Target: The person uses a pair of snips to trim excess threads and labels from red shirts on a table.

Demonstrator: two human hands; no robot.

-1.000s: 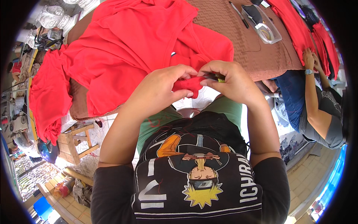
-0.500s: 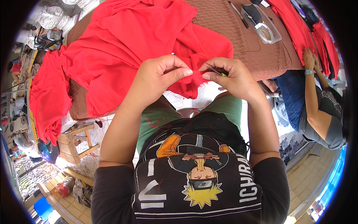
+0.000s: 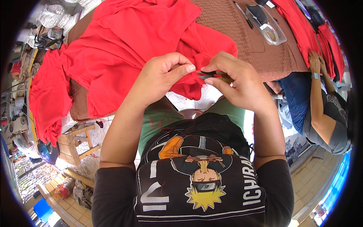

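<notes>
A large red garment [image 3: 140, 41] lies in loose folds over the near edge of the table and hangs down toward my lap. My left hand [image 3: 164, 77] pinches its edge between thumb and forefinger; a fine thread there is too small to make out. In my right hand [image 3: 238, 81] is a pair of thread snips [image 3: 206, 75], gripped between thumb and fingers. The snips' blades are apart and point left, close to my left fingertips.
A brown cloth [image 3: 223, 20] covers the table. On it lie a black pen [image 3: 243, 15] and a clear plastic box [image 3: 278, 36] with tape inside. At right, a co-worker's hands [image 3: 314, 60] touch more red cloth [image 3: 297, 30]. A wooden stool [image 3: 70, 149] stands at left.
My right fingers have come off the red fabric and moved slightly right. The snips, mostly hidden in that hand before, now show their blades toward my left hand, which keeps its pinch.
</notes>
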